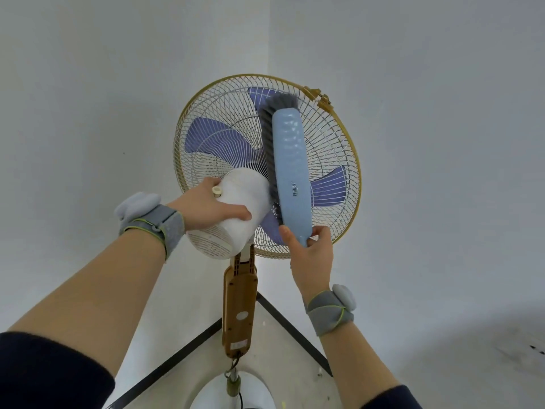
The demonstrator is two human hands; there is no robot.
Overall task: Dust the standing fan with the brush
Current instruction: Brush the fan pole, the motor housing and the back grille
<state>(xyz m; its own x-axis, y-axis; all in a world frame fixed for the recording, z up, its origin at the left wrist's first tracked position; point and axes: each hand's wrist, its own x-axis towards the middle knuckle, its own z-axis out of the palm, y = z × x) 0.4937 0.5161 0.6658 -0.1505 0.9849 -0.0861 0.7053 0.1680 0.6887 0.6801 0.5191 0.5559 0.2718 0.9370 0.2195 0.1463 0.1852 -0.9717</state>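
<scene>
The standing fan stands in a room corner, seen from behind: a gold-rimmed wire cage (333,137) with purple blades, a white motor housing (250,190) and a tan control column (239,305). My left hand (212,206) grips the motor housing from the left. My right hand (309,255) holds the lower end of a light blue brush (290,160). The brush points up across the back of the cage, and its grey bristles press against the wires just right of the motor.
White walls meet in the corner behind the fan. A dark baseboard (295,323) runs along the floor on both sides. The fan's round white base (253,388) sits at the bottom centre.
</scene>
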